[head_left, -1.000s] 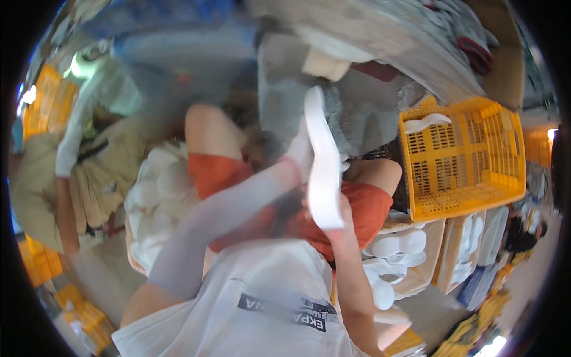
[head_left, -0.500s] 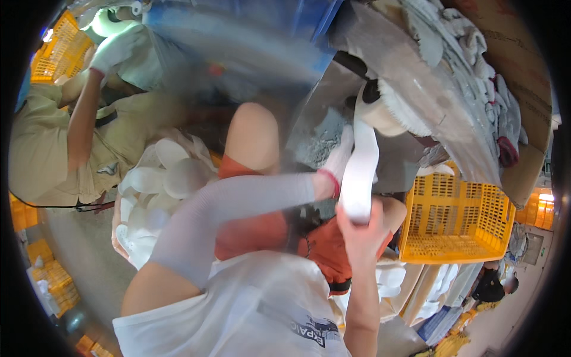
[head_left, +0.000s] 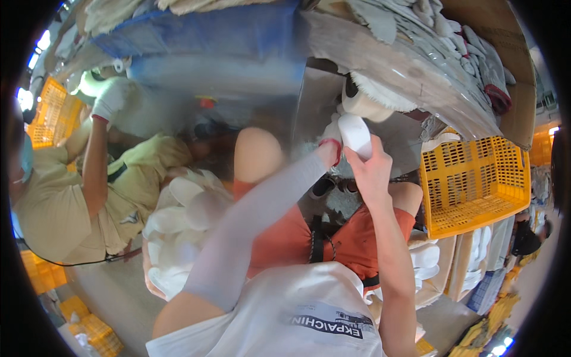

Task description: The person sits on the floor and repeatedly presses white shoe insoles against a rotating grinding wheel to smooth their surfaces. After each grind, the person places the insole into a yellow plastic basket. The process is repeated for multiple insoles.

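A smooth white shoe sole (head_left: 355,134) is held in front of me, its far end just below a pale round wheel (head_left: 364,107) with a fuzzy white edge. My right hand (head_left: 371,169), bare, grips the near end, thumb and fingers on opposite sides. My left hand (head_left: 331,137), in a whitish glove with a red cuff, is closed at the sole's left side; some of its fingers are hidden behind the sole. Whether the sole touches the wheel I cannot tell. Grey dust lies below my hands.
A yellow plastic crate (head_left: 476,187) stands right of my knee. More white soles fill a sack (head_left: 178,232) at my left. Gloves (head_left: 416,24) lie above a plastic-covered edge. Left, a co-worker's gloved hand (head_left: 112,98) is by a lit white piece.
Both hands have moved with the sole, which now appears shorter and tilted, with its near end drawn up toward the wheel. My right forearm reaches farther forward. The whole view has shifted.
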Demonstrator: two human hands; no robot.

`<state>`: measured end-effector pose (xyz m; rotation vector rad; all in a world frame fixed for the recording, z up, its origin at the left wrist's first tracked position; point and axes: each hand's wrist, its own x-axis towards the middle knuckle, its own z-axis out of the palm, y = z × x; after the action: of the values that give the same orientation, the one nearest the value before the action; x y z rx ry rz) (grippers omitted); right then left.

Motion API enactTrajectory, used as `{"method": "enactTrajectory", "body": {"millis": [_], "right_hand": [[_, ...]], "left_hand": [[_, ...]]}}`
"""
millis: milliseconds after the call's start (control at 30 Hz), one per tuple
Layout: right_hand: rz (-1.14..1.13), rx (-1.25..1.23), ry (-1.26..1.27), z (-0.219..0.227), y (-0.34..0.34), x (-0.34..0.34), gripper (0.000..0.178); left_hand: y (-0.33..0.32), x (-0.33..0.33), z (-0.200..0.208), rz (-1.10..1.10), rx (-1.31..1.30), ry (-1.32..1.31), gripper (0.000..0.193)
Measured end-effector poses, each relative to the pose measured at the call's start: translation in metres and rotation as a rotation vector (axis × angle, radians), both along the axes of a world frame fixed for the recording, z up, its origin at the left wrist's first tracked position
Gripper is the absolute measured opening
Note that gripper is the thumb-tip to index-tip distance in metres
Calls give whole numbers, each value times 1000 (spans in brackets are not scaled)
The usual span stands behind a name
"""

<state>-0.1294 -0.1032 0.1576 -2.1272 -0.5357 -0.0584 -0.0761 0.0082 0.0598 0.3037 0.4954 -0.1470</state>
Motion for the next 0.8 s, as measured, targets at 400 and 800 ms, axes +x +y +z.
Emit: {"method": "enactTrajectory", "body": {"millis": [400, 800], "right_hand": [[61, -77, -35, -22, -5, 28, 56], [13, -350, 67, 23, -15, -20, 39]], "left_hand": [[-20, 29, -74, 56, 139, 76, 59], [1, 73, -104, 138, 663, 157, 48]]}}
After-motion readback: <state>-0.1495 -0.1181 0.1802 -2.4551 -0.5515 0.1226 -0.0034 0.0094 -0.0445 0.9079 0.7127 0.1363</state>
